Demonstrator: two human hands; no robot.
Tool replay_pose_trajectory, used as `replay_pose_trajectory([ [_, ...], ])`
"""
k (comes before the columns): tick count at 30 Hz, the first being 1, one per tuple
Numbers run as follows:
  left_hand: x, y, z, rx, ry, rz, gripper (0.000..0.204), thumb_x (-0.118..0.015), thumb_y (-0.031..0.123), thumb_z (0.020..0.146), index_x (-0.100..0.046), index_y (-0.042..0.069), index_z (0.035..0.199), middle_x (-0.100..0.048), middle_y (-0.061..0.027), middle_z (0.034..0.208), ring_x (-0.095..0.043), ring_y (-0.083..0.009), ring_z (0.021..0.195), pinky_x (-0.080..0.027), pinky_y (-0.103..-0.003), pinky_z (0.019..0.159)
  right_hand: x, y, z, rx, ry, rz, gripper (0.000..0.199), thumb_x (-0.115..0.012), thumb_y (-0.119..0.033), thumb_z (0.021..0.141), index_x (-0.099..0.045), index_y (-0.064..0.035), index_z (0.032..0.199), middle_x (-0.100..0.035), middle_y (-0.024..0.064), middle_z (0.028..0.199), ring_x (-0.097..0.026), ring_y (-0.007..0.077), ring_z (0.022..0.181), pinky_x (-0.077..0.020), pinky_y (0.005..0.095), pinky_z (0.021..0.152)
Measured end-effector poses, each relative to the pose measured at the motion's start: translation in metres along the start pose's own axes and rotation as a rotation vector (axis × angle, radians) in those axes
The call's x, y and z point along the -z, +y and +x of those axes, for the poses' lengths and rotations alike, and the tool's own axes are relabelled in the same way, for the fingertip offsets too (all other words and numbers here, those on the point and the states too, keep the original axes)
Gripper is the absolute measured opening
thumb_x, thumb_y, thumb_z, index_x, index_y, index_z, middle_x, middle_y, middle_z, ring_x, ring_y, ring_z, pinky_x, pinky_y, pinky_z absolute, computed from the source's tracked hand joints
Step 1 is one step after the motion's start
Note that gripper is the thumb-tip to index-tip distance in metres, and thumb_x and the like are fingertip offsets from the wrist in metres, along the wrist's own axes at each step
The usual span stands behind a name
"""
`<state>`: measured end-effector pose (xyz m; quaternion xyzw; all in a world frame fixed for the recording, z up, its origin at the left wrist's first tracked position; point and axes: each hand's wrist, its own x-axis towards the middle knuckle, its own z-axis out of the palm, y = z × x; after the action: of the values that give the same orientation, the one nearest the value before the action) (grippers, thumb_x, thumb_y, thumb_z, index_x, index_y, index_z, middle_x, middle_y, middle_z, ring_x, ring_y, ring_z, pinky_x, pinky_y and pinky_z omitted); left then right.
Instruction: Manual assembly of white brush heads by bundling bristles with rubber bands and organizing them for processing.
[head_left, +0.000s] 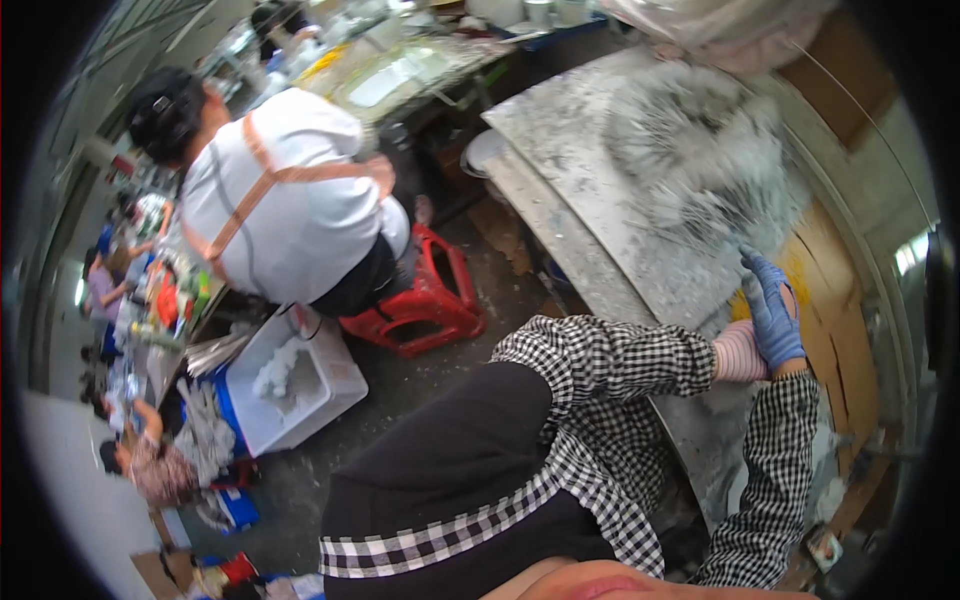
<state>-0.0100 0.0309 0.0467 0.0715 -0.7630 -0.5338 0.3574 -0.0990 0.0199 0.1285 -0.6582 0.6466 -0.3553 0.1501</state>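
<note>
Fingers [762, 275]: right hand [773, 318], blue glove, extended flat on grey mottled sheet [640, 190] | left hand [742, 352]: grip indeterminate | support: workbench [700, 440].

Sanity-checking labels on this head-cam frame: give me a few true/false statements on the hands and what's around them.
1. The right hand wears a blue glove. True.
2. The left hand wears a blue glove too. False: its covering is pink and striped.
3. Both hands are at the edge of the grey, spattered worktable. True.
4. The stool on the floor is green. False: it is red.
5. A person in a white top bends over on the left side. True.
6. The white tub sits on the worktable. False: it is on the floor.
</note>
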Motion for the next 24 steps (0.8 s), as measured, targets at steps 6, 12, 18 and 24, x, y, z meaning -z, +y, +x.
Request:
replay_pose_trajectory([
  [6,-0.059,0.021,-0.044,0.146,0.01,-0.122,0.027,-0.057,0.023,0.095,-0.068,0.01,0.117,-0.068,-0.0114,0.124,-0.066,-0.0321,0.107,-0.05,-0.047,0.098,0.008,-0.07,-0.1,0.127,-0.314,-0.371,0.05,-0.067,-0.041,0.089,-0.07,-0.0041,0.123,-0.069,0.0155,0.112,-0.062,0.0331,0.111,-0.0473,0.0435,0.1],
  [12,-0.007,0.037,-0.041,0.117,-0.028,-0.151,0.025,-0.059,0.018,0.094,-0.065,0.009,0.117,-0.067,-0.0117,0.122,-0.065,-0.0303,0.107,-0.049,-0.047,0.1,0.032,-0.088,-0.054,0.332,-0.029,-0.406,0.077,-0.07,-0.071,0.075,-0.069,-0.012,0.125,-0.068,0.0105,0.11,-0.059,0.0335,0.116,-0.0426,0.0454,0.104],
  [18,0.0,0.046,-0.038,0.052,-0.23,-0.304,0.025,-0.06,0.013,0.093,-0.062,0.008,0.118,-0.066,-0.0119,0.12,-0.064,-0.0285,0.107,-0.048,-0.046,0.101,-0.011,-0.062,-0.075,0.133,-0.133,-0.19,0.071,-0.067,-0.068,0.08,-0.068,-0.0164,0.128,-0.066,0.0122,0.122,-0.059,0.0322,0.114,-0.044,0.0456,0.103],
  [24,0.043,0.043,-0.031,0.018,-0.372,-0.391,0.026,-0.062,0.009,0.092,-0.06,0.007,0.118,-0.065,-0.0122,0.117,-0.063,-0.0267,0.106,-0.047,-0.045,0.103,0.036,-0.088,-0.064,0.586,-0.11,-0.535,0.065,-0.068,-0.062,0.082,-0.069,-0.0116,0.122,-0.068,0.0152,0.116,-0.064,0.0318,0.102,-0.0501,0.0443,0.09],
])
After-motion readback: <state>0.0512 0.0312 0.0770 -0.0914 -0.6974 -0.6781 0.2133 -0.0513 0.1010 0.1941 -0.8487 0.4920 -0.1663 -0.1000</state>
